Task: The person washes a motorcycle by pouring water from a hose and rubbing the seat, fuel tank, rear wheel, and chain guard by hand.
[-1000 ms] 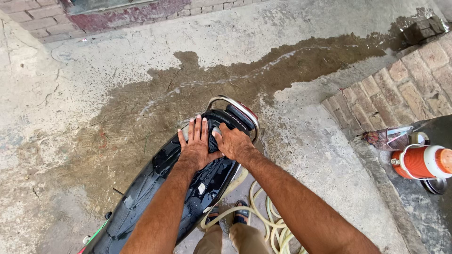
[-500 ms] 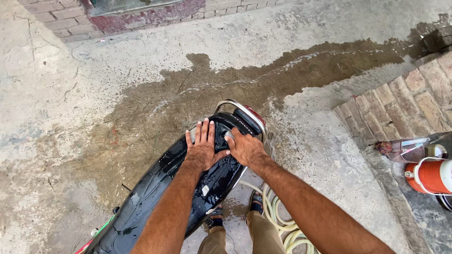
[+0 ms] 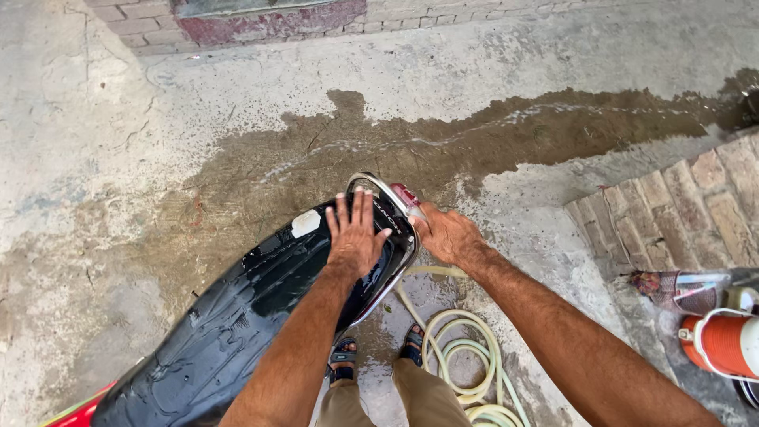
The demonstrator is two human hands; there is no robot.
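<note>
A wet black motorcycle seat [image 3: 237, 316] runs from the lower left up to the middle of the view. My left hand [image 3: 355, 234] lies flat on its rear end, fingers spread. My right hand [image 3: 444, 232] is curled over the chrome rear grab rail [image 3: 393, 204] next to the red tail light [image 3: 405, 194]. Whether it holds a cloth or only the rail is hidden by the fingers.
A coiled pale hose [image 3: 462, 364] lies on the wet concrete by my sandalled feet [image 3: 378, 354]. An orange water cooler [image 3: 723, 344] stands at the right edge below a brick ledge [image 3: 680, 202]. A dark wet streak [image 3: 490, 130] crosses the floor.
My right hand has slid off the seat top to the rear rail on the right side. My left hand stays flat on the seat. The camera has shifted.
</note>
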